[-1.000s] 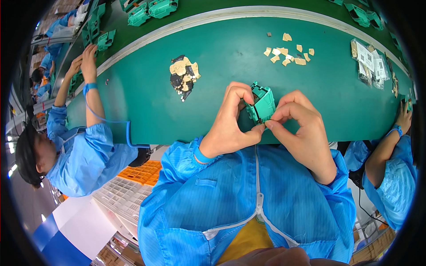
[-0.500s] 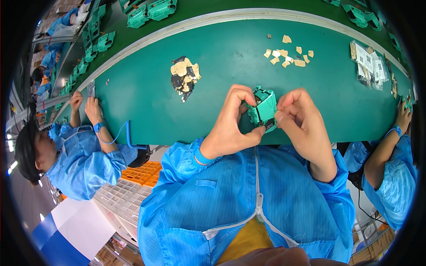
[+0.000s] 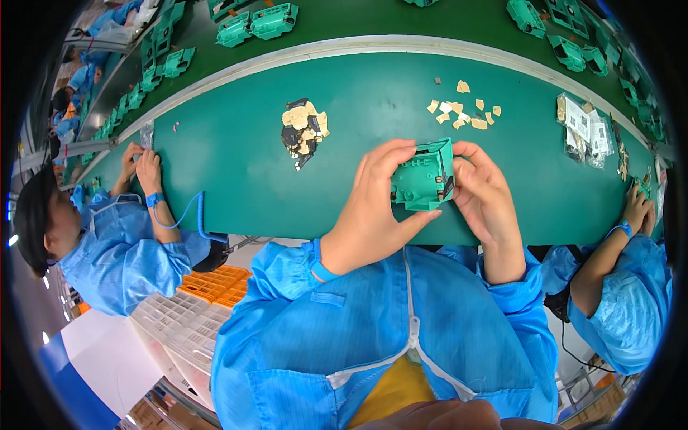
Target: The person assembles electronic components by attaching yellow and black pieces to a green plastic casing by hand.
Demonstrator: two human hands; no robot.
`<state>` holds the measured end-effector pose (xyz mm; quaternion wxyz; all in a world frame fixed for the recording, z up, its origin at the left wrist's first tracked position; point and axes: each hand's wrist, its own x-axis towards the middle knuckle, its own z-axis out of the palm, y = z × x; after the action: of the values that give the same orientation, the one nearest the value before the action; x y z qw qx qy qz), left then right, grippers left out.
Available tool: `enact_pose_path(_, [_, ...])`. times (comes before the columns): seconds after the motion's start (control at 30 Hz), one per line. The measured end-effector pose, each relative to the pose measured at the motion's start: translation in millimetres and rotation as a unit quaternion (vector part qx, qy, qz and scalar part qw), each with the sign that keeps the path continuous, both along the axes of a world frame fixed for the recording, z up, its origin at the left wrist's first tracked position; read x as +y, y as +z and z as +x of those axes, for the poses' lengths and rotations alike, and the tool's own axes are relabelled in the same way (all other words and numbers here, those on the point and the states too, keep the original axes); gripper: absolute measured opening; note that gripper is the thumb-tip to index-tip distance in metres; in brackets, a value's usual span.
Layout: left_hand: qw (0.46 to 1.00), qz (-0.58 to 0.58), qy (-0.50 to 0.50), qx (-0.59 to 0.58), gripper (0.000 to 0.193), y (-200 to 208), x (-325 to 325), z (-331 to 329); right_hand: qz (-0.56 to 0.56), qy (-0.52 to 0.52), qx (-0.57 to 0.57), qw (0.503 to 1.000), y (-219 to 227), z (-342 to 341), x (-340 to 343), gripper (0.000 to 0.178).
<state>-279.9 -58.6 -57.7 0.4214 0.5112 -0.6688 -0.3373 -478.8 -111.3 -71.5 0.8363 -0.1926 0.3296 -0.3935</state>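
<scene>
— While both hands are up over the near edge of the green table (image 3: 236, 179), what are they gripping?

— A green plastic box (image 3: 423, 175), open on top, with ribs and round bosses on the side facing the camera. The left hand (image 3: 376, 204) wraps it from the left, fingers curled over the top edge, thumb under the bottom corner. The right hand (image 3: 484, 193) clasps the right side, fingertips on the upper right corner. So both hands are closed on it, and it sits between them, lifted just above the table's front edge.

— Anything dark on it?

— A small black bit shows at its right edge, by the right thumb. I cannot tell what it is.

— What lies on the table beyond it?

— A heap of tan and black scraps (image 3: 303, 131) up and to the left, well apart from the hands. A scatter of small tan pieces (image 3: 462, 113) sits further back to the right. Some clear bags (image 3: 584, 129) with cards in them lie near the right end.

— And past the pale rail?

— A darker green belt (image 3: 373, 21) carrying more green boxes (image 3: 272, 20) like the one held.

— Other people?

— One in a blue coat (image 3: 115, 251) on the left, both hands on the table, a blue coiled cord (image 3: 190, 215) running from the wrist strap. Another blue sleeve (image 3: 631, 308) and forearm on the right, hands at the table edge.
</scene>
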Motion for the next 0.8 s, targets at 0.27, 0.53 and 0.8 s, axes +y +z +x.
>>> enact_pose_path(0.27, [0.992, -0.056, 0.013, -0.111, 0.076, 27, 0, 0, -0.006, 0.044, -0.047, 0.998, -12, -5, -1, 0.049])
enact_pose_path(0.53, [0.974, -0.121, 0.025, -0.188, 0.072, 26, -3, 7, -0.133, 0.105, 0.083, 0.982, 10, 2, -4, 0.069])
enact_pose_path(0.8, [0.981, -0.143, 0.030, -0.125, 0.069, 32, -4, 28, -0.137, 0.106, 0.122, 0.977, 21, -6, -56, 0.052])
